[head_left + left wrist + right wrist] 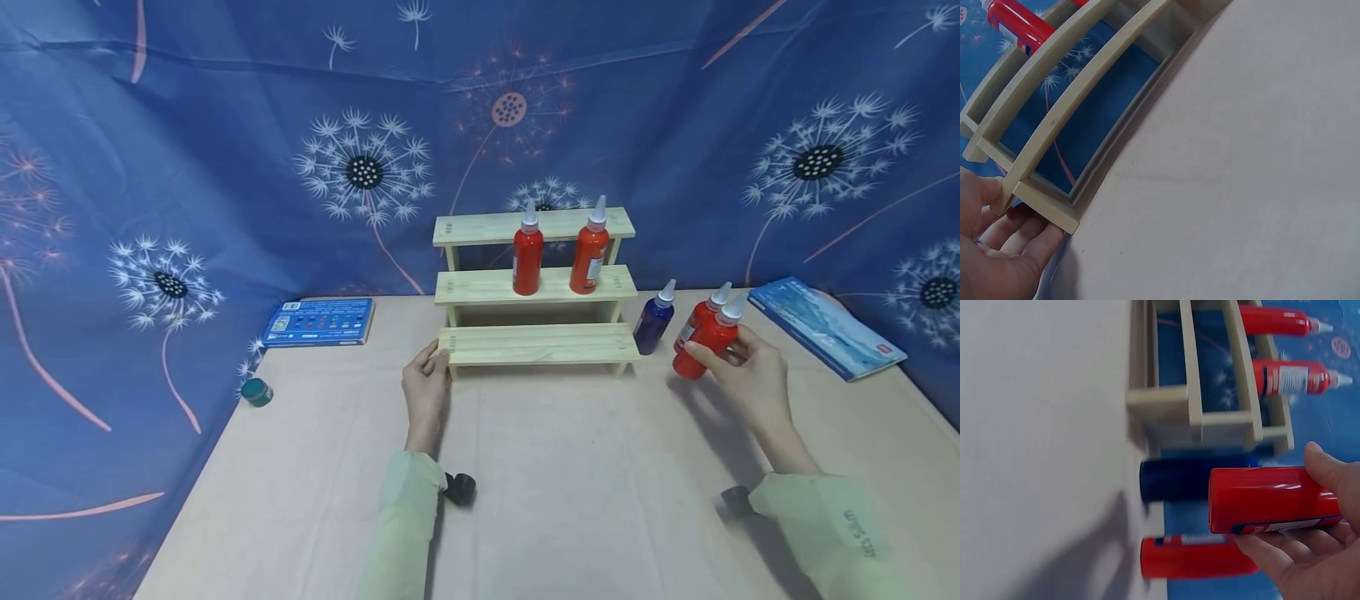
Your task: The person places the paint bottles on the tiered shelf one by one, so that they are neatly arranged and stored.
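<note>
A three-step wooden display rack (536, 342) stands mid-table. My left hand (425, 385) grips the left end of its lowest step, thumb and fingers around the board and leg (1047, 205). Two red squeeze bottles with pale pointed caps, one on the left (528, 258) and one on the right (590, 260), stand on the middle step. My right hand (753, 379) holds another red squeeze bottle (1266, 499), raised off the table and tilted. Behind it, a further red bottle (1194, 557) stands on the table, partly hidden, beside a dark blue bottle (653, 321) near the rack's right end.
A blue book (825, 327) lies at the right back edge. At the left back lies a blue box or booklet (321, 322) with small colour pictures, and a small green jar (257, 392) sits near the left edge. A blue dandelion-print cloth (247, 125) hangs behind the table.
</note>
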Motion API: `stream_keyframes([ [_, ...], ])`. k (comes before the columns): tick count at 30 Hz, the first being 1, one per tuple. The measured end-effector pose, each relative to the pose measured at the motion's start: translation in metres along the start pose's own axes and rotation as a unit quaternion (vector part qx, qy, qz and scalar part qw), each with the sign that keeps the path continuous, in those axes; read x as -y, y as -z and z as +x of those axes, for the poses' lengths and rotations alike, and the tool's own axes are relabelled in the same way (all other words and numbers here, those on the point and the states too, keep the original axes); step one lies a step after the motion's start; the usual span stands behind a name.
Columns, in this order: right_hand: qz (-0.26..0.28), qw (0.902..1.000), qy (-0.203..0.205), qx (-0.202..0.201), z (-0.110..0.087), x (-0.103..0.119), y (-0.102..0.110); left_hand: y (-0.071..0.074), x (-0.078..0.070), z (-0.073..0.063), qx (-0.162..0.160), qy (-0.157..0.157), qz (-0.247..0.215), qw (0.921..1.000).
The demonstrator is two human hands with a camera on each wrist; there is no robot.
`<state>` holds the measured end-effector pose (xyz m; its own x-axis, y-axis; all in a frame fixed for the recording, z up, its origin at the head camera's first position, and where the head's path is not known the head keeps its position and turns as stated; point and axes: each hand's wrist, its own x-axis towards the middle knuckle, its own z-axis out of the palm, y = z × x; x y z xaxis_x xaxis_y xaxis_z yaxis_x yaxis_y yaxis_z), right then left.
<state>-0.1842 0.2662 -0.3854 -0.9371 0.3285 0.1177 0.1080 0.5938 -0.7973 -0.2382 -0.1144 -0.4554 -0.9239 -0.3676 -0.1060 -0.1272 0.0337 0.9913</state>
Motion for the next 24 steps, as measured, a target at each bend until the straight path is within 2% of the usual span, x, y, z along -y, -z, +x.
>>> stream_keyframes([
  [6, 0.009, 0.9990, 0.043, 0.007, -0.003, 0.017, -0.016, 0.001, -0.001, -0.001, -0.002, 0.006, -0.002, 1.0000],
  [11, 0.014, 0.9980, 0.058, 0.019, 0.000, 0.030, -0.030, 0.000, 0.000, 0.000, -0.002, 0.006, -0.012, 0.9999],
  [24, 0.067, 0.9909, 0.102, 0.057, 0.012, 0.053, -0.068, -0.001, 0.002, 0.002, -0.018, -0.005, 0.013, 0.9997],
])
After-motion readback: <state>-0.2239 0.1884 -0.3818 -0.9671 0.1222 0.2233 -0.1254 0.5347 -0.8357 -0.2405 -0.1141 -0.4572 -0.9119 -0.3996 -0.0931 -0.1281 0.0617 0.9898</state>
